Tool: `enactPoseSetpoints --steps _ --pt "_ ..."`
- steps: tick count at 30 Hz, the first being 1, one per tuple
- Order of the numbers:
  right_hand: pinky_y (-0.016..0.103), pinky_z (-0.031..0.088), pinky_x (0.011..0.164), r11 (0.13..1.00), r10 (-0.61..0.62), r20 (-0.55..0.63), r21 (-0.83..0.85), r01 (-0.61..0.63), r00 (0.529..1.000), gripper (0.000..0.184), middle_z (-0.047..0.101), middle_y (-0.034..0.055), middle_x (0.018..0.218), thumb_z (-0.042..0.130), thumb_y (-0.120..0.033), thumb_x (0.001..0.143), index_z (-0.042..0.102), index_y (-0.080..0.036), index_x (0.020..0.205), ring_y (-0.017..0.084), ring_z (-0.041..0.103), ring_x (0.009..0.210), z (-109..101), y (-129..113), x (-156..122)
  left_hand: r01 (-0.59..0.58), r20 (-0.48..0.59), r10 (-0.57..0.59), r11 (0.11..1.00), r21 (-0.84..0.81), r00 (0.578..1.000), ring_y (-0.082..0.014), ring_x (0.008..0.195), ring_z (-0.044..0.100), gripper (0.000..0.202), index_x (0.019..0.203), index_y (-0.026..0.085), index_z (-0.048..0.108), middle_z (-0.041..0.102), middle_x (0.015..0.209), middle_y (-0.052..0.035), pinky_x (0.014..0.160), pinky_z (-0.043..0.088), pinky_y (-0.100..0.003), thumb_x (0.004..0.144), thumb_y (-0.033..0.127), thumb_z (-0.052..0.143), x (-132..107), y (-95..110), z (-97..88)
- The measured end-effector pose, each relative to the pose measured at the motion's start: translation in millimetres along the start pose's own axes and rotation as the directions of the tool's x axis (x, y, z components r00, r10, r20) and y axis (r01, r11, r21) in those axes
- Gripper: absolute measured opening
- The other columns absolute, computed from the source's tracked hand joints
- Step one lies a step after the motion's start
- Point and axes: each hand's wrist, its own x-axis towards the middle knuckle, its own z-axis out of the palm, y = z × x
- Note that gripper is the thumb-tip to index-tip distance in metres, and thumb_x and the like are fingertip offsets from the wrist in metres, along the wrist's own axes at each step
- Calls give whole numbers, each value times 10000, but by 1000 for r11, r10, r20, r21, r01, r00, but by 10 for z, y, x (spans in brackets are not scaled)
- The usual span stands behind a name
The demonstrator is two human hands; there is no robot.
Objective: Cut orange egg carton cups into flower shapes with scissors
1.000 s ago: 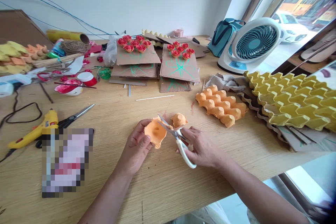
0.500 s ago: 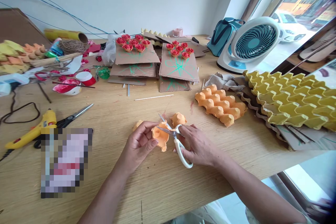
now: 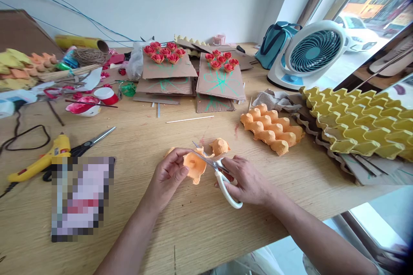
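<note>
My left hand (image 3: 167, 176) pinches an orange egg-carton cup (image 3: 194, 166) just above the wooden table (image 3: 200, 232). My right hand (image 3: 247, 180) is closed round white-handled scissors (image 3: 222, 178), whose blades reach across the rim of that cup. Another orange cup piece (image 3: 220, 146) lies on the table just behind the scissors. A small orange scrap (image 3: 168, 151) peeks out behind my left fingers.
An orange egg-carton strip (image 3: 272, 128) and stacked yellow trays (image 3: 361, 122) lie right. A fan (image 3: 309, 53) and teal bag (image 3: 274, 43) stand behind. Cardboard sheets with red paper roses (image 3: 167, 66) sit at the back. Yellow glue gun (image 3: 41, 161) and black scissors (image 3: 90, 142) lie left.
The cup has turned in my left hand, from open face toward me to more side-on. The scissor blades have worked along its rim. An orange scrap has appeared behind my left fingers.
</note>
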Motion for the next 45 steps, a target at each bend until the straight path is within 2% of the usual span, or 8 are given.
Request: enactPoseSetpoints --steps 9,13,17,23,31,35,40,45 --pt "274 258 594 999 22 -5 -32 -22 1000 361 458 -32 621 535 -429 949 344 -225 720 130 344 560 19 -9 -31 139 -71 -157 969 -205 985 -133 727 541 314 1031 206 704 631 916 -49 566 476 -211 864 471 684 34 136 52" --pt "266 270 594 997 73 -62 -5 -73 995 360 424 -42 610 532 -431 948 342 -226 721 126 355 564 25 28 -9 53 -23 -60 968 -247 998 -173 901 601 474 1178 237 649 638 1154 -91 680 536 -246 842 571 669 53 147 105" --pt "262 285 594 993 112 -102 -13 -113 989 340 412 -44 610 520 -432 953 370 -225 729 125 369 575 49 63 17 -67 -19 68 998 17 998 -245 1188 579 731 1377 284 484 526 1419 -130 825 557 -284 746 427 822 12 39 214" --pt "267 293 577 996 74 -75 -42 -77 994 290 431 -39 635 507 -423 962 427 -216 774 117 332 559 183 -53 102 -145 -240 230 934 327 943 -245 1191 634 456 1259 209 539 621 1281 -143 952 563 -351 862 353 712 -20 -25 272" --pt "286 396 620 998 19 -333 64 3 943 377 488 7 703 454 -551 952 412 -226 766 155 421 634 521 -4 202 -344 -90 440 800 491 894 -234 1100 680 447 1289 198 528 658 1244 -143 880 595 -341 875 232 695 21 129 285" --pt "288 420 640 997 42 -349 73 -18 936 389 526 24 754 445 -591 954 456 -223 828 164 464 664 535 38 138 -392 -36 468 778 491 883 -236 1132 660 462 1313 205 518 654 1236 -134 908 583 -348 882 202 684 -8 173 335" --pt "279 406 615 996 45 -337 85 -17 941 375 526 16 727 460 -572 954 468 -220 824 158 461 641 501 27 106 -410 -32 531 692 594 847 -193 930 673 407 1255 176 558 664 1103 -116 724 576 -280 876 221 698 51 178 292" --pt "293 403 644 997 53 -321 70 -32 946 337 526 19 734 467 -528 953 466 -215 826 164 456 656 459 29 93 -385 12 472 703 598 882 -177 875 658 358 1230 177 561 663 1073 -98 749 557 -285 900 270 666 88 166 242"
